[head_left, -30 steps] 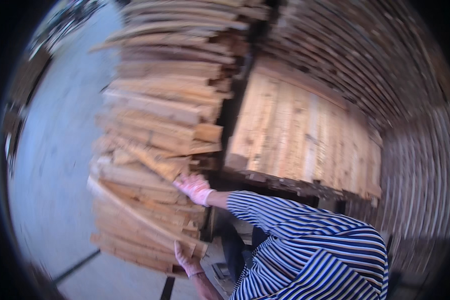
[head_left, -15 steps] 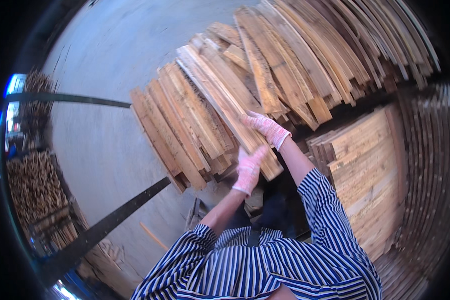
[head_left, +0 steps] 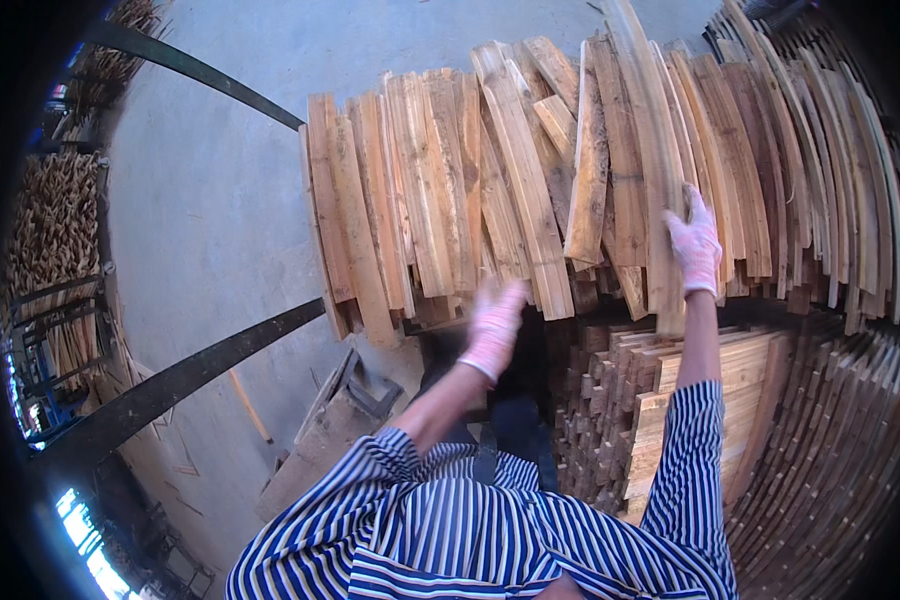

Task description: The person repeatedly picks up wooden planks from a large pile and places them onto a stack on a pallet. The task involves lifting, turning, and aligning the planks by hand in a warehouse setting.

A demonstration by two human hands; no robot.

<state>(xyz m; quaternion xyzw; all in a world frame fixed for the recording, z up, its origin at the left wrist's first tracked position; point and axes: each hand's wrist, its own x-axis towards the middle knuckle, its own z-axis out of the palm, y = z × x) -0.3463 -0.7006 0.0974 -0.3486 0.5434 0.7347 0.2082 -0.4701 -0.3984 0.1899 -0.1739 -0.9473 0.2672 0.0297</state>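
Right hand [head_left: 696, 245], thumb apart from fingers, was at the right edge of a long board [head_left: 655, 160] atop the row of boards [head_left: 432, 190], probably steadying it; couldn't tell if gripped. Left hand [head_left: 495, 325], blurred, looked loosely spread, apparently empty, by the row's near ends, which faced the person, presumably for reach.

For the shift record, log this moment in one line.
right hand: touching long board | left hand: blurred, near row of boards | hands: both gloved
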